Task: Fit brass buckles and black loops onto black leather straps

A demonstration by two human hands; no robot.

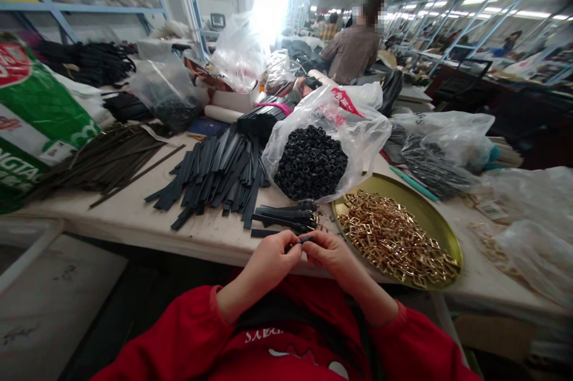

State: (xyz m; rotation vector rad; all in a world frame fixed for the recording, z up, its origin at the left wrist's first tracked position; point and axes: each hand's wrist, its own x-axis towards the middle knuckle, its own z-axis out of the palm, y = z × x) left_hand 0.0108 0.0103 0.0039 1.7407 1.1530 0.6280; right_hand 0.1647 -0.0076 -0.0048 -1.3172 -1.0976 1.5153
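Head cam: L hand point(278, 251) & R hand point(332, 252) meet above table point(129, 209) front edge. Both pinch, thumb to index, on 1 blk strap piece point(305, 240), mostly hidden. Just beyond: row of buckled straps point(280, 215). To R: gold-tone tray point(432, 205) w/ loose metal buckles point(394, 237). Behind row: plastic bag point(367, 130) of blk loops point(311, 163). To L: flat blk strips point(215, 172), piled.

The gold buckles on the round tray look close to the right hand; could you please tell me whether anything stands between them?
Only the left edge of the round tray lies between the right hand and the gold buckles; nothing else visible stands in the way. That hand does, however, hold a small dark piece.
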